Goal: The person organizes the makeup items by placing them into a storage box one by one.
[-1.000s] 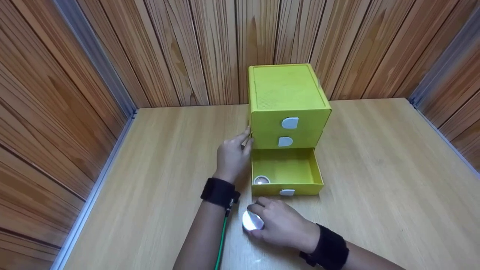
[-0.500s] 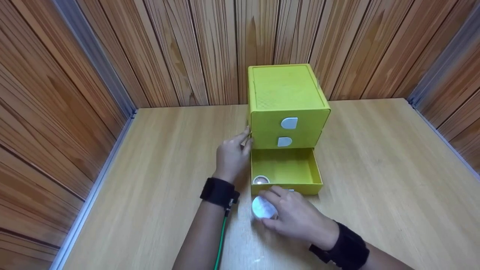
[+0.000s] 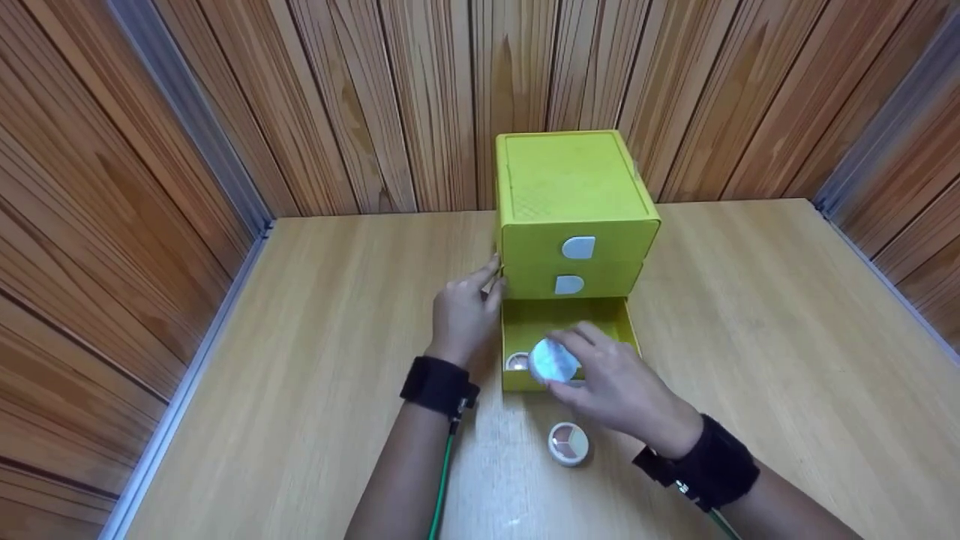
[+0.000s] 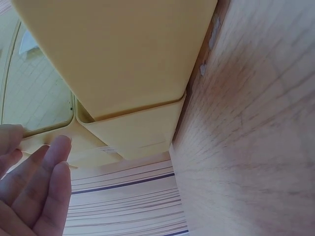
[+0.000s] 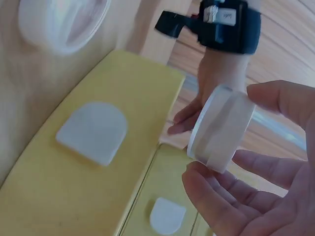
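Table (image 3: 750, 315): light wood, bearing the cabinet, with wood-panel walls on three sides.
Cabinet (image 3: 574, 202): yellow-green, three drawers, standing at the back middle of the table; the top two drawers are pushed in.
Drawer (image 3: 622, 326): the cabinet's lowest one, pulled out toward the person, with a white tab (image 5: 92, 132) on its front.
Left hand (image 3: 463, 315): at the cabinet's left front corner, fingers nearly straight, fingertips (image 4: 59, 147) touching the edge where the open drawer meets the one above; it grips nothing.
Right hand (image 3: 611, 382): over the front of the open drawer, thumb and fingers spread part-way and pinching the disc by its rim; the other fingers are loosely bent.
Disc (image 3: 553, 361): round, white and flat, held tilted above the drawer's front left corner; in the right wrist view (image 5: 221, 129) it shows edge-on between thumb and fingers.
Palette (image 3: 568, 442): small round open case with tan and pink sections, lying on the table just in front of the cabinet, near the right wrist.
Jar (image 3: 517, 361): small round white thing inside the drawer, at its front left corner, partly hidden by the disc.
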`<move>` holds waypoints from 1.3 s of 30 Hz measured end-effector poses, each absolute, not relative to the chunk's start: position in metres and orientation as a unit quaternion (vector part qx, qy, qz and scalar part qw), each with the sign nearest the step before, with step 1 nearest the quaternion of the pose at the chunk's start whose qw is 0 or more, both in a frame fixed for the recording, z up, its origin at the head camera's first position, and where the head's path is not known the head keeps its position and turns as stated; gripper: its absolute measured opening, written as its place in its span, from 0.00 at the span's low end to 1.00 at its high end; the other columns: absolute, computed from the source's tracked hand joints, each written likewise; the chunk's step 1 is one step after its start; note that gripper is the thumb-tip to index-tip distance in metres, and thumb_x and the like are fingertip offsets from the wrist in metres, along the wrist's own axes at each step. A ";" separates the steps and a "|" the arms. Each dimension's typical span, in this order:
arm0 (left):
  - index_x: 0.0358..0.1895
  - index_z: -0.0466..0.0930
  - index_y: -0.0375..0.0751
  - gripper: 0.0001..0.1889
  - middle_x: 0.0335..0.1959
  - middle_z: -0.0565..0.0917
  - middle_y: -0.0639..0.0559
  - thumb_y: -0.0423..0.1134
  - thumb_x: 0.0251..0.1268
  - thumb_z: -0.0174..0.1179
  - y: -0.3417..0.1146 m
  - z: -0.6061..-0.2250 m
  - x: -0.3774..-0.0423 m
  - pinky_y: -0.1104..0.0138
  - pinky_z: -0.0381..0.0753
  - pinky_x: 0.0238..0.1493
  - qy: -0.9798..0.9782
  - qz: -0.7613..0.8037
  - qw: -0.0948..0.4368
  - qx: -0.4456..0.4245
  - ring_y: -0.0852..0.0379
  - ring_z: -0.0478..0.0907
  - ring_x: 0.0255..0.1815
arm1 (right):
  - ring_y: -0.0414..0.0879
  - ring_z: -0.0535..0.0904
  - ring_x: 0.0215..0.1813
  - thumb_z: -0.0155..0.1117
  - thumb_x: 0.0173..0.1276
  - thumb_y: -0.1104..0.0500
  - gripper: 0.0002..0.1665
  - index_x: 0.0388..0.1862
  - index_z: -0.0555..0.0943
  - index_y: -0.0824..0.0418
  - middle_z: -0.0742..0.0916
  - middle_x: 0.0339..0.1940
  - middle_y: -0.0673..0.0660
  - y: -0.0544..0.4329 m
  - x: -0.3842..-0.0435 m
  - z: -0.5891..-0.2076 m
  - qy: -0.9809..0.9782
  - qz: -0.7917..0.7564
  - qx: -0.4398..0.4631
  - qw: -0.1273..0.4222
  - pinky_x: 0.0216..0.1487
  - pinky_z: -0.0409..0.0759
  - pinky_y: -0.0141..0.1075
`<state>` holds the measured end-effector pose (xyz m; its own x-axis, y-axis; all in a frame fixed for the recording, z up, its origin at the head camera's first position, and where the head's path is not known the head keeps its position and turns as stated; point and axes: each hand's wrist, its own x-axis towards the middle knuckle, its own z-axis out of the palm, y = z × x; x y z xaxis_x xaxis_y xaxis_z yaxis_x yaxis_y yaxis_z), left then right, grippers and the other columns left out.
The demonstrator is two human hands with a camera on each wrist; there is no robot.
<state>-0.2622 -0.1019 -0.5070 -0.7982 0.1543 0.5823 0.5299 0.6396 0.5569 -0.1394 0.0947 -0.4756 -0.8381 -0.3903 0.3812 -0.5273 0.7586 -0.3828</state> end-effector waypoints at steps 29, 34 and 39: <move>0.59 0.79 0.44 0.18 0.49 0.84 0.46 0.40 0.68 0.62 -0.102 -0.508 -0.261 0.73 0.64 0.07 -0.870 -0.388 0.240 -0.187 0.64 0.58 0.06 | 0.53 0.78 0.37 0.72 0.55 0.48 0.29 0.49 0.76 0.64 0.80 0.41 0.59 0.112 -0.200 -0.506 -0.970 0.201 0.128 0.052 0.36 0.80 0.47; 0.60 0.78 0.45 0.18 0.51 0.83 0.46 0.41 0.68 0.61 -0.101 -0.507 -0.261 0.73 0.65 0.07 -0.871 -0.394 0.231 -0.182 0.64 0.57 0.06 | 0.54 0.79 0.39 0.71 0.55 0.46 0.29 0.50 0.78 0.63 0.82 0.41 0.60 0.113 -0.206 -0.511 -0.974 0.181 0.129 0.039 0.37 0.79 0.49; 0.60 0.78 0.46 0.18 0.50 0.84 0.46 0.41 0.68 0.61 -0.100 -0.506 -0.262 0.73 0.64 0.07 -0.874 -0.393 0.224 -0.180 0.63 0.57 0.05 | 0.55 0.80 0.40 0.71 0.57 0.45 0.29 0.52 0.81 0.61 0.83 0.44 0.60 0.113 -0.209 -0.514 -0.975 0.179 0.130 0.016 0.39 0.79 0.49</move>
